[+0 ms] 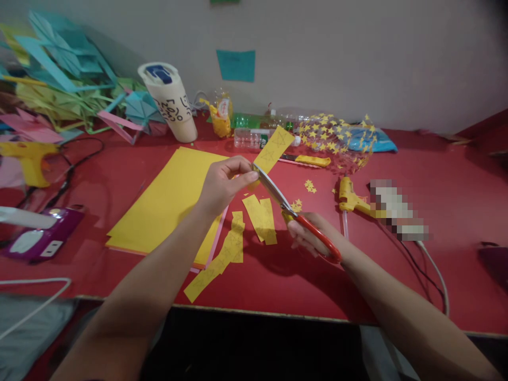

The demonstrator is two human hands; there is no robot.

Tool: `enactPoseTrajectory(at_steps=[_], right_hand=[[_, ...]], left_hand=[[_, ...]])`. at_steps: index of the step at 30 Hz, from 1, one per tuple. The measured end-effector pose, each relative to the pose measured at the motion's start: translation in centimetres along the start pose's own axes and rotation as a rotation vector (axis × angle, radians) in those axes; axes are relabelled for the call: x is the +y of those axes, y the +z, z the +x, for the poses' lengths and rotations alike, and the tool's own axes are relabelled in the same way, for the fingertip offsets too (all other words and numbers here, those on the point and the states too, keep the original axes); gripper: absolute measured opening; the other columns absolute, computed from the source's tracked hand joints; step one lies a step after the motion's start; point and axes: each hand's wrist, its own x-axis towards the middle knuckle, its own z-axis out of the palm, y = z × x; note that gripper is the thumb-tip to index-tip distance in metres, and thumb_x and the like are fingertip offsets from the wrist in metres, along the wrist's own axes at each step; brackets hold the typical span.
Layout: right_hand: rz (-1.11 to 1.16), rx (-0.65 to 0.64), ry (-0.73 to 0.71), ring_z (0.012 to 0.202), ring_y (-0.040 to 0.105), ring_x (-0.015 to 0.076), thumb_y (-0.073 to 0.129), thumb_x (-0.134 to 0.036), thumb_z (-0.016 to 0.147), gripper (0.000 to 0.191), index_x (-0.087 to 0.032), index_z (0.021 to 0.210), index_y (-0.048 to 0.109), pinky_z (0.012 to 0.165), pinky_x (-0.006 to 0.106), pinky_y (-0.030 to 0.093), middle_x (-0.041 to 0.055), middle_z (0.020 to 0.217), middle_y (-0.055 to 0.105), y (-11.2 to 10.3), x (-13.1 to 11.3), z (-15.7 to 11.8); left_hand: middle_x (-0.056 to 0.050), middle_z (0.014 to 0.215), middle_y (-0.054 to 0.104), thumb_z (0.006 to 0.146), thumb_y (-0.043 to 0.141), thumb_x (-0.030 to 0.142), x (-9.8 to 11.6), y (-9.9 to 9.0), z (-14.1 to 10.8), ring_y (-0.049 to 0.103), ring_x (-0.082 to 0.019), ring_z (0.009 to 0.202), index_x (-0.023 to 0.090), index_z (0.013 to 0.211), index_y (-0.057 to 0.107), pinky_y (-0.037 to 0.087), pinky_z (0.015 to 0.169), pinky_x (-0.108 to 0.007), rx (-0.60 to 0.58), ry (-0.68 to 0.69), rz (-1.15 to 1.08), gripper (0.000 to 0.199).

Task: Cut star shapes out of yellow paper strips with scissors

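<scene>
Pinching pencilled yellow strip (278,142) near frame centre, left fingers (243,181) nearly closed; right fingers (300,233) curled round red scissors (317,234), blade opening hard to judge. Small stars (310,186) right of centre already cut out; loose strips (237,243), lower centre, bear uncut outlines.

one pair of scissors (286,206), two glue guns (347,198)

No text could be read with certainty. Beyond the left hand (228,182) and to its left, a pale cup (177,111) carried bold black characters, too unclear to make out. Beyond the same hand, a small yellow packet (222,115) bore a red-and-white emblem, and a clear bottle (248,138) had a dark green label (264,141), both illegible.
</scene>
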Motion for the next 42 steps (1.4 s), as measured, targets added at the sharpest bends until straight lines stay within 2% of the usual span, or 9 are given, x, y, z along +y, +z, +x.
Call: enactPoseTrajectory(at_steps=[12,18,21,23,25,29,33,39,42], right_hand=[[0.022,0.005,0.027,0.026,0.038,0.0062,0.065,-0.061,0.069,0.048,-0.022,0.055,0.041,0.038,0.023,0.043,-0.0109,0.033,0.036,0.2,-0.5,0.0],[-0.001,0.028,0.054,0.027,0.04,0.0068,0.064,-0.065,0.063,0.05,-0.022,0.054,0.042,0.029,0.02,0.028,-0.0071,0.038,0.043,0.3,-0.5,0.1],[0.046,0.059,0.003,0.027,0.036,0.0058,0.063,-0.063,0.065,0.047,-0.022,0.055,0.04,0.036,0.023,0.04,-0.0093,0.035,0.038,0.3,-0.2,0.2],[0.082,0.124,-0.042,0.028,0.037,0.0066,0.063,-0.059,0.067,0.044,-0.023,0.056,0.04,0.047,0.027,0.049,-0.0107,0.033,0.035,0.3,-0.1,0.3],[0.112,0.213,-0.072,0.03,0.039,0.008,0.064,-0.054,0.068,0.039,-0.023,0.061,0.043,0.052,0.03,0.052,-0.0111,0.034,0.036,0.2,0.1,0.4],[0.204,0.367,-0.141,0.03,0.039,0.0084,0.067,-0.048,0.068,0.032,-0.021,0.074,0.05,0.047,0.03,0.049,-0.0113,0.04,0.041,-0.1,0.5,0.6],[0.189,0.401,-0.142,0.031,0.04,0.0085,0.069,-0.047,0.067,0.033,-0.02,0.078,0.053,0.043,0.027,0.045,-0.0107,0.042,0.042,-0.2,0.9,0.9],[0.113,0.347,-0.076,0.034,0.038,0.0064,0.062,-0.04,0.066,0.023,-0.02,0.069,0.052,0.035,0.022,0.034,-0.0049,0.052,0.053,0.1,0.4,0.8],[0.09,0.395,-0.075,0.035,0.039,0.0076,0.06,-0.034,0.066,0.016,-0.02,0.067,0.051,0.038,0.023,0.036,-0.0054,0.049,0.05,-0.5,0.4,0.9]], left_hand=[[0.002,0.064,0.059,0.065,0.07,0.024,-0.4,0.2,0.1,0.054,-0.01,0.064,0.018,0.058,0.06,0.045,0.066,-0.026,0.02,-0.028,-0.079,0.014],[0.001,0.066,0.06,0.064,0.071,0.025,-0.8,0.3,0.1,0.056,-0.01,0.065,0.018,0.06,0.062,0.048,0.067,-0.026,0.038,-0.056,-0.132,0.013],[0.001,0.064,0.058,0.064,0.072,0.026,-0.9,0.3,0.2,0.054,-0.01,0.063,0.018,0.059,0.061,0.048,0.065,-0.026,0.036,-0.07,-0.166,0.013],[0.002,0.062,0.057,0.064,0.072,0.026,-0.9,0.4,0.1,0.053,-0.009,0.061,0.018,0.058,0.061,0.047,0.064,-0.026,-0.002,-0.084,-0.172,0.015],[0.002,0.061,0.056,0.066,0.071,0.027,-0.7,0.7,-0.1,0.052,-0.009,0.059,0.018,0.056,0.059,0.046,0.062,-0.026,-0.069,-0.106,-0.151,0.018],[0.0,0.064,0.06,0.067,0.07,0.031,-0.3,2.2,-0.8,0.054,-0.01,0.06,0.018,0.058,0.061,0.046,0.064,-0.028,-0.25,-0.169,-0.011,0.019],[-0.003,0.073,0.066,0.068,0.069,0.032,-0.5,3.8,-1.7,0.058,-0.013,0.067,0.018,0.061,0.063,0.048,0.071,-0.03,-0.376,-0.141,0.065,0.017],[-0.003,0.075,0.065,0.068,0.068,0.028,-1.1,4.5,-2.3,0.06,-0.013,0.068,0.018,0.064,0.066,0.047,0.069,-0.03,-0.418,-0.149,0.123,0.011],[-0.003,0.075,0.065,0.068,0.068,0.028,-0.8,4.0,-2.0,0.06,-0.013,0.07,0.018,0.065,0.066,0.047,0.071,-0.031,-0.371,-0.134,0.112,0.011]])
